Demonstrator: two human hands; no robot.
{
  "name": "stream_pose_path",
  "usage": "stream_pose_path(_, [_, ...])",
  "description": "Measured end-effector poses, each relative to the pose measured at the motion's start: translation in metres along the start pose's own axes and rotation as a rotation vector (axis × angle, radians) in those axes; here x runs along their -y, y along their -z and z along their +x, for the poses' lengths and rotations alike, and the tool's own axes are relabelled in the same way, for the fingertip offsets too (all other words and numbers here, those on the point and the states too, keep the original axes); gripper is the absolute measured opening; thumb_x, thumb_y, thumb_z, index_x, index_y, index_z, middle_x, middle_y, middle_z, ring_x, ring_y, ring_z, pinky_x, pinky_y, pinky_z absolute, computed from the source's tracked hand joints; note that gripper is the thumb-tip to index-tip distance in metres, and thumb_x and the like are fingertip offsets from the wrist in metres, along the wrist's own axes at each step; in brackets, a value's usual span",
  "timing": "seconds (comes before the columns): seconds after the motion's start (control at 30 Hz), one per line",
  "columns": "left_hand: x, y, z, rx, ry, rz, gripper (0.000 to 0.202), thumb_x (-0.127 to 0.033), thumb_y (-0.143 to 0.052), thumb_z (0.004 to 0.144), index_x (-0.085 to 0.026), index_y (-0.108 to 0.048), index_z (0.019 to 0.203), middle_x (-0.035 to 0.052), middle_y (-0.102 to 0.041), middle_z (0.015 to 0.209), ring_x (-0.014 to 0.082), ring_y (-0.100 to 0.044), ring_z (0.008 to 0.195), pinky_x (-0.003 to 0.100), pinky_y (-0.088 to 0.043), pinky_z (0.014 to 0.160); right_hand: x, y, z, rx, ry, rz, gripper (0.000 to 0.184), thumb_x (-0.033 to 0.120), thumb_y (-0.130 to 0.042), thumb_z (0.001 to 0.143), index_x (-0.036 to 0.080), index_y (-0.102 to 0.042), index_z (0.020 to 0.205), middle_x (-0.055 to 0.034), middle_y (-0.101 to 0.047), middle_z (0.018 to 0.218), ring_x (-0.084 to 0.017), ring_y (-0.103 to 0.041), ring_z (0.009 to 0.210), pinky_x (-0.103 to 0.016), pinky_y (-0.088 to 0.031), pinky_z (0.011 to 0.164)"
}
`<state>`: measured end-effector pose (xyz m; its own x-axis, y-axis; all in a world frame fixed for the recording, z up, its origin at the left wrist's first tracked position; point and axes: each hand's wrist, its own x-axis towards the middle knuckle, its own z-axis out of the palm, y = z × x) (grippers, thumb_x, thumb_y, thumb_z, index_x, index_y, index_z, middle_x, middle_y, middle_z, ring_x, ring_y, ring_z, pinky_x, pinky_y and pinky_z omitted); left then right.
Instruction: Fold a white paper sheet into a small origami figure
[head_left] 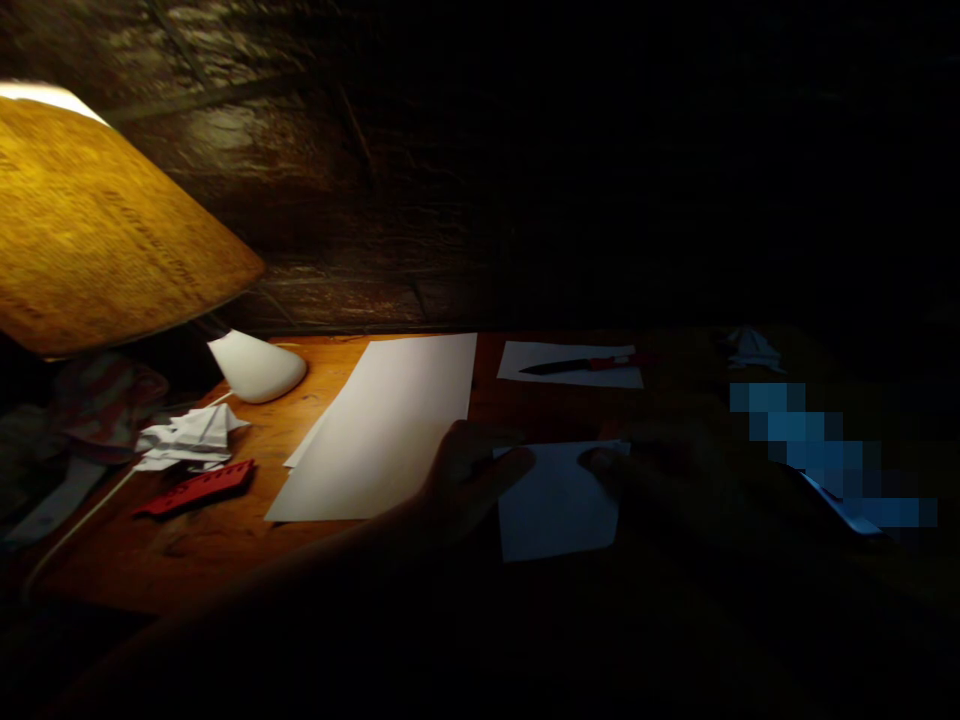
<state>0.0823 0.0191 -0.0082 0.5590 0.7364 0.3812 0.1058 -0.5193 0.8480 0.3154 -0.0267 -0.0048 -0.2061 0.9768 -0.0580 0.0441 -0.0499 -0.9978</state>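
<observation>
A small sheet of white paper lies near the front of the wooden table. My left hand grips its upper left corner. My right hand, deep in shadow, has its fingertips on the upper right corner. A larger white paper sheet lies to the left of my left hand. Beyond my hands, a slim black-and-red tool rests on another white sheet; it may be a knife, but the dim light hides which.
A red ruler-like strip and folded white paper lie at left, below a yellow lampshade and a white rounded object. Crumpled paper sits at the dark right. A blurred blue patch hides something there.
</observation>
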Motion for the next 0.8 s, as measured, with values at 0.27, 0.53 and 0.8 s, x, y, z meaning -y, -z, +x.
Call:
stream_pose_path(0.27, [-0.0003, 0.0012, 0.001, 0.01, -0.005, -0.035, 0.044, -0.036, -0.055, 0.1, -0.017, -0.049, 0.062, -0.0035, -0.042, 0.057, 0.0074, -0.042, 0.052, 0.022, -0.029, 0.048, -0.0002, 0.0011, 0.0013, 0.031, 0.009, -0.015, 0.028, 0.044, -0.073, 0.088, 0.019, -0.072, 0.074, -0.0019, -0.066, 0.07, -0.012, -0.057, 0.062, -0.023, -0.042, 0.052])
stream_pose_path(0.53, [0.0034, 0.0037, -0.0003, 0.032, -0.051, 0.007, 0.044, -0.035, -0.054, 0.102, -0.017, -0.047, 0.062, -0.0039, -0.041, 0.058, 0.007, -0.041, 0.052, 0.023, -0.027, 0.047, 0.0011, 0.0039, 0.001, 0.007, 0.041, -0.028, 0.032, 0.044, -0.073, 0.088, 0.019, -0.067, 0.069, -0.0007, -0.061, 0.067, -0.013, -0.056, 0.062, -0.025, -0.044, 0.053])
stream_pose_path(0.8, [0.0038, 0.003, -0.001, 0.023, -0.031, -0.009, 0.047, -0.041, -0.054, 0.101, -0.018, -0.047, 0.061, -0.0034, -0.041, 0.056, 0.0079, -0.041, 0.05, 0.023, -0.028, 0.045, 0.0047, 0.0058, 0.001, -0.044, 0.095, -0.054, 0.027, 0.04, -0.075, 0.086, 0.019, -0.068, 0.071, -0.0007, -0.064, 0.07, -0.014, -0.061, 0.065, -0.026, -0.048, 0.057])
